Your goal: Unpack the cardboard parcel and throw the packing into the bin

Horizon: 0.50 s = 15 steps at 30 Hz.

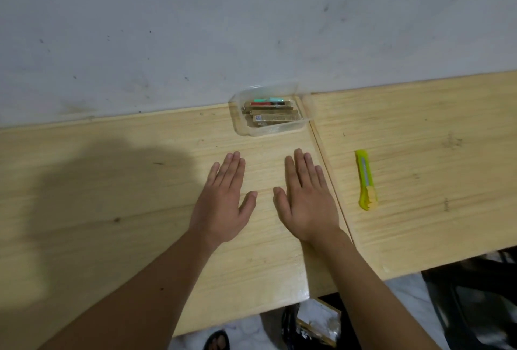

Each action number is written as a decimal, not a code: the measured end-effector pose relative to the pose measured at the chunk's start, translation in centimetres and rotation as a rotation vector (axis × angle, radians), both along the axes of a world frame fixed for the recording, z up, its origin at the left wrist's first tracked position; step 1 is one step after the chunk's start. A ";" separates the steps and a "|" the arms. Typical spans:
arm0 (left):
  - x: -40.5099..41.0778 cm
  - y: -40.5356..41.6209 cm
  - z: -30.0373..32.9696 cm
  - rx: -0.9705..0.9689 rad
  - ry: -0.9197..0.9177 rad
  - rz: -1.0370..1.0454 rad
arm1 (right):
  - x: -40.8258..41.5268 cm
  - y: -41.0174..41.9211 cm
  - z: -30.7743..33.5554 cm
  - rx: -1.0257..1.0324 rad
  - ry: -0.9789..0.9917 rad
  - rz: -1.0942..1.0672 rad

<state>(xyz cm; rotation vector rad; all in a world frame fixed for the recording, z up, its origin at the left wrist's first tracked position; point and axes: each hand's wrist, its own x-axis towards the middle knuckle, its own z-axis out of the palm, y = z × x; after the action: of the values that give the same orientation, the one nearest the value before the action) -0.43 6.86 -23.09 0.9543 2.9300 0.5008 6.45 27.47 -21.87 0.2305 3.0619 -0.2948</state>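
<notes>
My left hand (pixel 223 201) and my right hand (pixel 305 198) lie flat, palms down, side by side on the wooden table (pixel 112 181), fingers straight and holding nothing. A yellow-green utility knife (pixel 366 180) lies on the table to the right of my right hand, apart from it. Below the table's front edge, on the floor, a cardboard box (pixel 319 321) with pale packing in it sits beside a black bag (pixel 289 324); the table hides part of both.
A clear plastic tub (pixel 243 126) with several slim gold boxes stands against the grey wall (pixel 195 28) ahead of my hands. A seam (pixel 330 173) joins two tabletops just right of my right hand. A dark chair (pixel 475 293) stands at lower right, a sandal (pixel 218 340) on the floor.
</notes>
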 end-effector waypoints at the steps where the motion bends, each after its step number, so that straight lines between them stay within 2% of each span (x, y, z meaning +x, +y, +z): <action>1: 0.0 0.0 0.0 -0.009 0.002 0.003 | 0.0 0.0 0.0 0.005 -0.005 -0.006; 8: -0.2 0.0 0.1 -0.091 -0.009 -0.004 | -0.2 -0.3 0.0 -0.005 -0.018 -0.031; 11: 0.0 -0.5 0.3 -0.198 -0.083 -0.054 | 1.2 -1.6 0.9 0.001 -0.084 -0.057; 15: -0.6 -0.8 4.0 -0.344 -0.286 -0.136 | 3.9 -3.0 4.7 -0.084 -0.237 -0.065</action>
<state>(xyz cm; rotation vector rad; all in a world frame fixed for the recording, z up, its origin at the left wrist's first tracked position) -1.07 6.03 -19.04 0.9369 2.5595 0.1081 10.39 24.48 -17.17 0.3349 2.8055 -0.3701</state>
